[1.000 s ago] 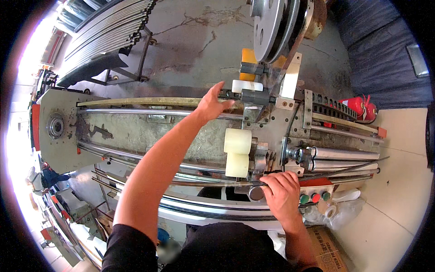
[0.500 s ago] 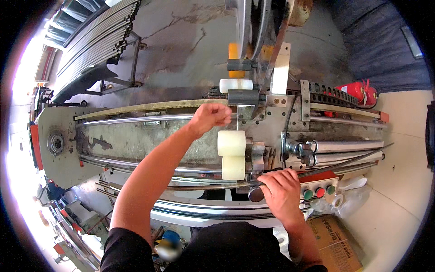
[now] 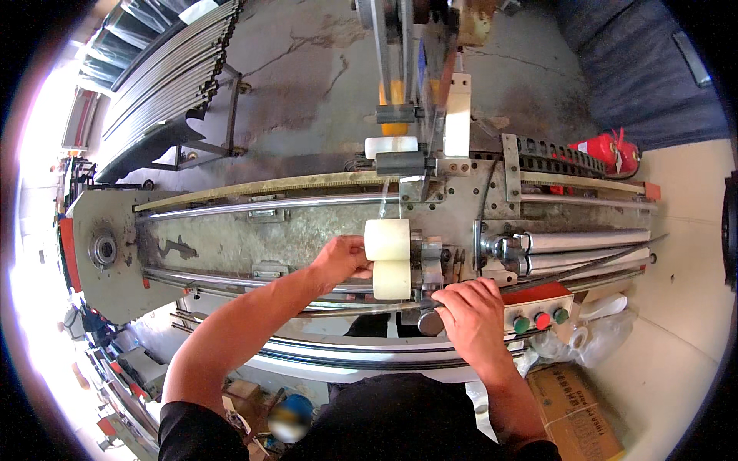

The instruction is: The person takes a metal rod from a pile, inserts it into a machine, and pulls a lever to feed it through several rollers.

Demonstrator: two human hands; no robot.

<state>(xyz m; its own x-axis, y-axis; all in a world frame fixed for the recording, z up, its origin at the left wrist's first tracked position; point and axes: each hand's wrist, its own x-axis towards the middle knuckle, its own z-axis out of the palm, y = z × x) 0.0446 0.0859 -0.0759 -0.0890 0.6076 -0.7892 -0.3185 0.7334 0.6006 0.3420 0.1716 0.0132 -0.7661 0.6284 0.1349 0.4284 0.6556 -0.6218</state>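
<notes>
Two cream rollers point(image 3: 388, 240) sit one in front of the other on the machine's carriage, nearly touching. My left hand point(image 3: 342, 260) is at their left side, fingers curled and fingertips by the gap between them. Whatever those fingers hold, if anything, is hidden. A narrow clear strip point(image 3: 383, 198) runs from the dark roller point(image 3: 400, 163) down to the farther cream roller. In front of the carriage, my right hand point(image 3: 470, 315) is closed on a long thin dark rod point(image 3: 592, 260), which crosses the machine from left to right. A dark round knob point(image 3: 430, 323) is just left of this hand.
Polished guide rails point(image 3: 231, 206) run along the machine bed. Red and green push buttons point(image 3: 541, 320) sit on a box at right. Red fire extinguishers point(image 3: 621, 152) stand at the far right, a cardboard box point(image 3: 576, 415) at near right. A rack of rods point(image 3: 173, 84) fills the far left.
My left hand has come nearer, from above the cream rollers down to their left side. A clear strip now shows above them. The carriage has shifted slightly left; my right hand stays on the rod.
</notes>
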